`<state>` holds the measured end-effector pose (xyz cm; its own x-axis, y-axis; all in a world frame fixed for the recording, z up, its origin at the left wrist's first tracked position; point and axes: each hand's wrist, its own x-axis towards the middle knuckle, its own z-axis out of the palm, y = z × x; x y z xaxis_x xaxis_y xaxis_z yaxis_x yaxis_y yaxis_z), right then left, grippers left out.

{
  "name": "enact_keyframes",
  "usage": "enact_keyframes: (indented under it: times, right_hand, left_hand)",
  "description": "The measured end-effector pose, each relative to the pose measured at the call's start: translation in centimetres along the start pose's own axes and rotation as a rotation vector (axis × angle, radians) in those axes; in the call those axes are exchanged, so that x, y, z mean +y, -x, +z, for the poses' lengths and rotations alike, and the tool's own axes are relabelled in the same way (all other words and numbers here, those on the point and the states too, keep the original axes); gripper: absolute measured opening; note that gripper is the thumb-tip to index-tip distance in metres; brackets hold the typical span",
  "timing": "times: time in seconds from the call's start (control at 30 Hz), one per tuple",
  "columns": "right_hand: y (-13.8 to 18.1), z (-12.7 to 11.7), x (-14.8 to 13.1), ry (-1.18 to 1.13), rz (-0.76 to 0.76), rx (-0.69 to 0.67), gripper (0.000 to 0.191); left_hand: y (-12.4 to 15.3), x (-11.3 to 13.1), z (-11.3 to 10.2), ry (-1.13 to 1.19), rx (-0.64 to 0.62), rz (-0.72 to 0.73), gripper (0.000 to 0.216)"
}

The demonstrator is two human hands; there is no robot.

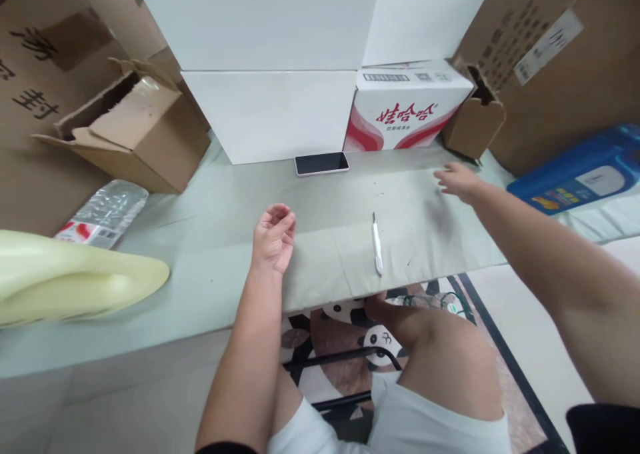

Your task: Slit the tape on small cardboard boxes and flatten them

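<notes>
My left hand [274, 237] is raised over the pale green cloth, left of centre. Its fingers curl in and the thumb meets a fingertip; whether anything small is pinched there I cannot make out. Over on the right, my right hand [457, 179] is stretched forward above the cloth, fingers partly extended and a little blurred, with nothing visible in them. It is nearest to a small open cardboard box [473, 124]. Between the hands lies a craft knife [377, 247] with a white handle, its thin blade pointing away from me. A phone [321, 164] with a dark screen lies farther back.
White boxes [270, 111] and a red-printed carton [407, 114] line the back. On the left stand an open cardboard box [145, 134], a clear plastic package [107, 214] and a pale yellow curved object [85, 277]. A blue container [580, 171] lies right. The cloth-covered table's [220, 307] front edge is near my knees.
</notes>
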<state>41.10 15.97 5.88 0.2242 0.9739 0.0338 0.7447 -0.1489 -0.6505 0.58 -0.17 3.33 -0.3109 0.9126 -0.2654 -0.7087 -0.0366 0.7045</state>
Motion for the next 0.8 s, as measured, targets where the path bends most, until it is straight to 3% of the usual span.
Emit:
enact_keyframes:
  times: [0.17, 0.33, 0.4, 0.47, 0.8]
  right_hand:
    - [6.7, 1.9, -0.5, 0.095, -0.013, -0.221, 0.045]
    - [14.7, 3.7, 0.2, 0.393, -0.429, -0.440, 0.050]
    - [16.6, 4.5, 0.7, 0.537, -0.581, -0.465, 0.051]
    - [17.5, 5.1, 1.2, 0.621, -0.650, -0.444, 0.051]
    - [17.7, 5.4, 1.6, 0.702, -0.651, -0.435, 0.054]
  left_hand:
    - [2.0, 1.3, 0.1, 0.162, -0.093, 0.073, 0.019]
    - [3.9, 2.0, -0.6, 0.198, -0.156, 0.156, 0.026]
    - [4.3, 2.1, -1.0, 0.191, -0.174, 0.177, 0.031]
    - [4.5, 2.3, -1.3, 0.194, -0.188, 0.199, 0.035]
    - [4.4, 3.6, -1.7, 0.229, -0.152, 0.180, 0.042]
